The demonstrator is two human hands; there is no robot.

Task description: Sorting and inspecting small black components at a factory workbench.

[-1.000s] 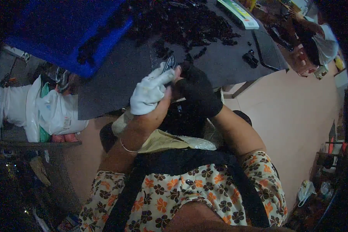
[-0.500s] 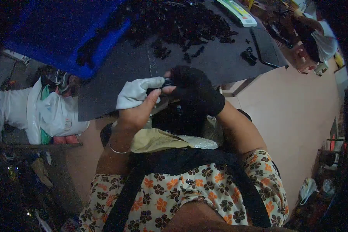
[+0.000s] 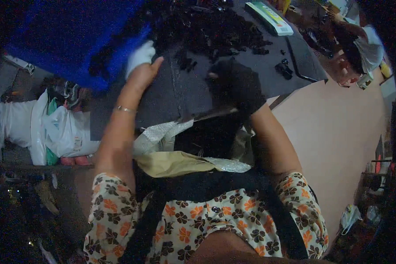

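Observation:
My left hand (image 3: 141, 66), in a white glove that leaves the thumb bare, reaches forward beside the blue tray (image 3: 66, 48). Its thumb stands apart from the gloved fingers, and I see nothing held in it. A dark fingerless glove covers my right hand (image 3: 235, 86), which hovers over the front of the grey table (image 3: 163, 97), just short of the small black parts. Motion smears its fingers, so whether it grips anything is hidden. Beyond both hands spreads a heap of small black parts (image 3: 207, 33), with a few loose pieces (image 3: 187, 64) at its near edge.
A green and white box (image 3: 270, 20) lies at the far right of the table, near a thin black rod (image 3: 295, 61) and a black part (image 3: 284, 70). An open sack (image 3: 176, 163) sits at my lap. White plastic bags (image 3: 66, 127) stand left; another person (image 3: 358, 48) is at far right.
My hands were together around a small black piece; now they are apart. The left has moved forward and left to the blue tray, the right slightly right. The piece is no longer visible between them.

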